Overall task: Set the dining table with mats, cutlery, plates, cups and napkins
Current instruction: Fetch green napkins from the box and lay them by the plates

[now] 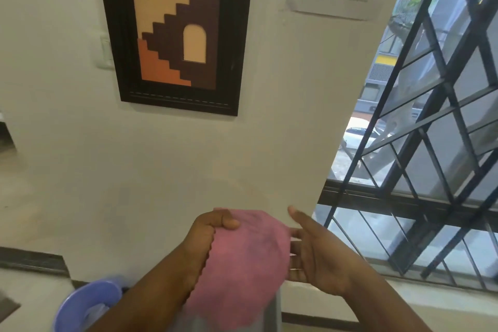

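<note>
While the napkin (248,264) hides the left hand's (207,226) fingers as they pinch it, the right hand (318,256) rests loose-fingered beside it, above a half-hidden blue bowl (89,302).

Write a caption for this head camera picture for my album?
Left hand grips a pink cloth; open right hand touches its edge, below a framed picture.

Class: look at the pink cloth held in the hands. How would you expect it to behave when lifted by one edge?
Probably floppy: the pink cloth sags below the left hand gripping its edge. Likely light, since a thumb pinch carries it. Its fuzzy-looking surface suggests it is not slippery; the right hand lies open beside it.
</note>
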